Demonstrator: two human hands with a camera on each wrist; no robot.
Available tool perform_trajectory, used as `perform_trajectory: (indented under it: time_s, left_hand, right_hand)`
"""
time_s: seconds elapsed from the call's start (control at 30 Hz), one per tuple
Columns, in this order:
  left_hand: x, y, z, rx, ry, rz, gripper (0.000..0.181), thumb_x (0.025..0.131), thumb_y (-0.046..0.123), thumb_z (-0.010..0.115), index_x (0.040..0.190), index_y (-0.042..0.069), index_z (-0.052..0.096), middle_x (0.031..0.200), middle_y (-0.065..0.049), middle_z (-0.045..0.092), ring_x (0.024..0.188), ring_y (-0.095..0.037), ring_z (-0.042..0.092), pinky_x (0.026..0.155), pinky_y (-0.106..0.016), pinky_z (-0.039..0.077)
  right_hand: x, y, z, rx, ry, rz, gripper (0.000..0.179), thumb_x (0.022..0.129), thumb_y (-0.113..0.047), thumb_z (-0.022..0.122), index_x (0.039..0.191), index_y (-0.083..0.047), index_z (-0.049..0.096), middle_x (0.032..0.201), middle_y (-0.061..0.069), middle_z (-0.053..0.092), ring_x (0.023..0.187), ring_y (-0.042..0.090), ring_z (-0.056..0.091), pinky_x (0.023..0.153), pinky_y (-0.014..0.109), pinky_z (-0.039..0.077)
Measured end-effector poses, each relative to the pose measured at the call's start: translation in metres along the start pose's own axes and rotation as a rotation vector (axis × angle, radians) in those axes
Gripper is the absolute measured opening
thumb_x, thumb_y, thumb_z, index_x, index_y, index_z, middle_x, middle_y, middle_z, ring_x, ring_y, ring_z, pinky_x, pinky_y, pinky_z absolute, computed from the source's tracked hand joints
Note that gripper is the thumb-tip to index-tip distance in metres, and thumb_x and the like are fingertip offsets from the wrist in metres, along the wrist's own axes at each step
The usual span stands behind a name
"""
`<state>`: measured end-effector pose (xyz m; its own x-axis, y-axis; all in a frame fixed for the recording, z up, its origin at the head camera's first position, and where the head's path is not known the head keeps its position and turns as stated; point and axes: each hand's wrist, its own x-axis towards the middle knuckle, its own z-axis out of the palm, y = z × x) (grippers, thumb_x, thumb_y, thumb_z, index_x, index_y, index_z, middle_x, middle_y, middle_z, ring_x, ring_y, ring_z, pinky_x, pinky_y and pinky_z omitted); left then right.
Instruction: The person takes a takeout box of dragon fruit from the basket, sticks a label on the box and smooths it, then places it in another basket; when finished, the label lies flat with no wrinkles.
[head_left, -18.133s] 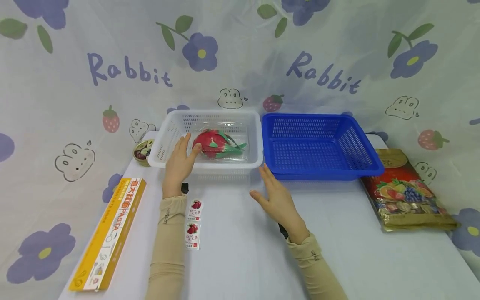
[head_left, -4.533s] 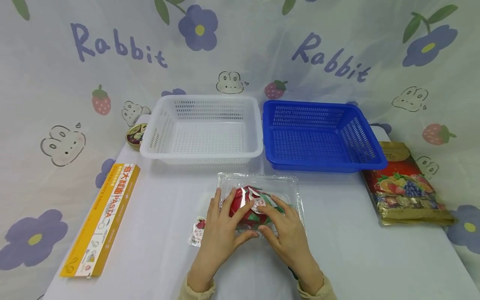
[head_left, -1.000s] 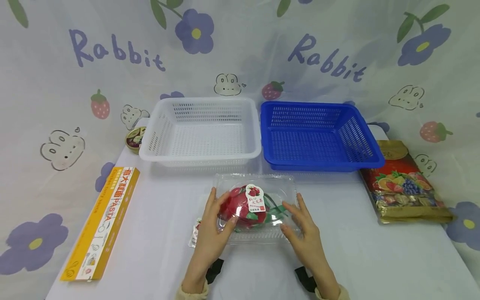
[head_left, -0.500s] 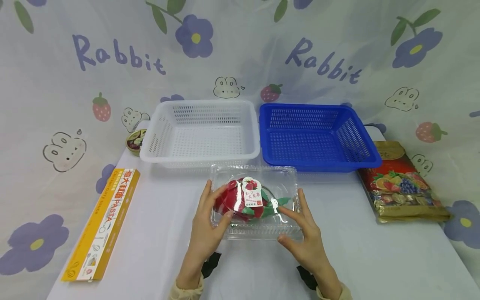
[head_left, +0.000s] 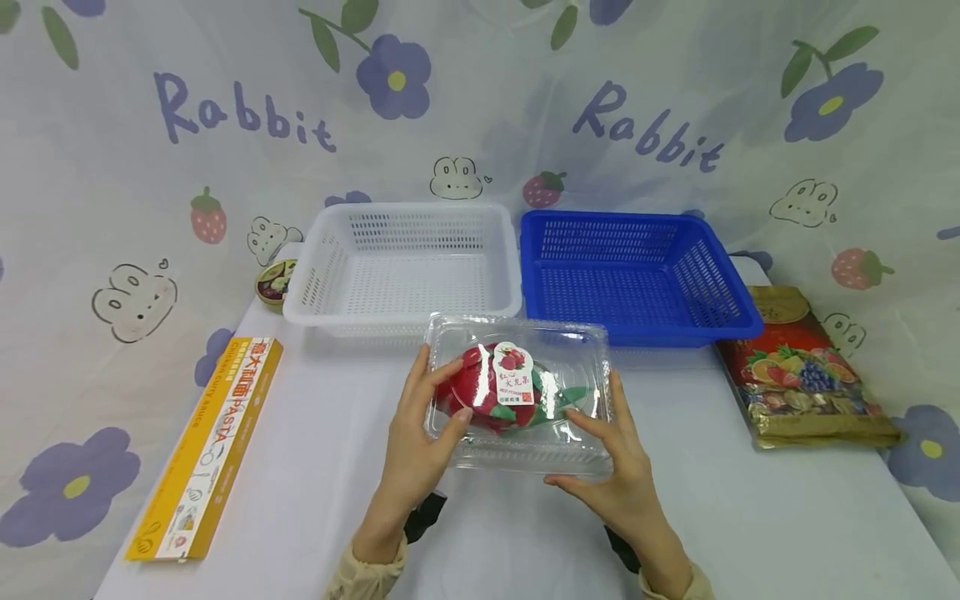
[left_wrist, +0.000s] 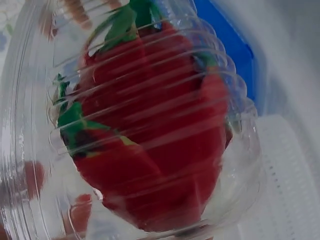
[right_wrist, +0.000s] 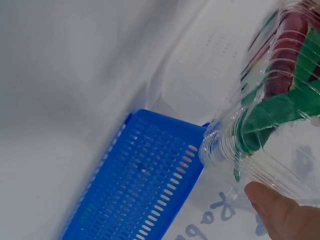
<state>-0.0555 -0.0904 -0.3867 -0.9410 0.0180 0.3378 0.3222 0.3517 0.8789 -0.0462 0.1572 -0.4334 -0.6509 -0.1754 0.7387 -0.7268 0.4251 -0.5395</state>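
Observation:
A clear plastic clamshell box (head_left: 570, 346) is held up over the table between both hands in the head view. Inside lies a red dragon fruit (head_left: 465, 387) with green leaf tips, and a white dragon fruit sticker (head_left: 514, 383) is on the lid. My left hand (head_left: 420, 446) grips the box's left side, thumb on the near lid edge. On the right side, my right hand (head_left: 626, 467) holds it with fingers at the edge and thumb at the near lower corner. The left wrist view shows the fruit (left_wrist: 150, 115) through the ribbed wall.
Behind the box stand a white basket (head_left: 405, 321) and a blue basket (head_left: 641, 333) side by side. A yellow pasta box (head_left: 202, 450) lies at left, a small round tin (head_left: 273, 283) behind it. A red and gold bag (head_left: 806, 367) lies at right.
Long before, the box sat in the white basket without the sticker; later it lay on the table. Over the last second both hands lifted it, and it tilted slightly toward the baskets.

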Motion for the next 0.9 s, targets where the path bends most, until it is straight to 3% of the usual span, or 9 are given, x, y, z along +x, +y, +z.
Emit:
perform_trajectory:
  time_s: [0.23,0.47,0.63,0.9]
  left_hand:
    - [0.003,0.011,0.01,-0.006,0.01,0.045,0.045,0.088,0.009,0.066,0.131,0.015,0.057,0.16,-0.016,0.021,0.148,-0.038,0.019,0.106,-0.066,0.034]
    - [0.008,0.023,0.019,-0.057,-0.019,0.102,0.044,0.089,0.014,0.064,0.132,0.015,0.055,0.161,-0.013,0.02,0.15,-0.034,0.017,0.108,-0.067,0.03]
    - [0.015,0.026,0.022,-0.119,-0.068,0.154,0.046,0.091,0.018,0.061,0.136,0.016,0.052,0.163,-0.011,0.016,0.151,-0.031,0.016,0.111,-0.066,0.026]
    - [0.025,0.026,0.027,-0.096,-0.174,0.129,0.054,0.096,0.034,0.057,0.146,0.022,0.041,0.164,-0.006,0.009,0.151,-0.028,0.012,0.113,-0.064,0.023]
  right_hand:
    - [0.001,0.003,-0.005,0.065,0.154,0.029,0.067,0.071,-0.043,0.081,0.102,0.012,0.057,0.149,0.038,0.029,0.144,0.03,0.035,0.109,0.023,0.039]
    - [0.007,0.01,-0.012,0.247,0.305,0.031,0.061,0.067,-0.026,0.088,0.1,0.014,0.055,0.15,0.03,0.035,0.141,0.03,0.04,0.107,0.025,0.042]
    - [0.012,0.014,-0.02,0.371,0.351,0.04,0.058,0.066,-0.016,0.088,0.101,0.014,0.054,0.151,0.026,0.037,0.14,0.027,0.043,0.105,0.025,0.044]
    - [0.021,0.025,-0.034,0.347,0.366,0.05,0.057,0.067,-0.017,0.088,0.1,0.015,0.053,0.151,0.026,0.037,0.14,0.028,0.042,0.108,0.027,0.042]
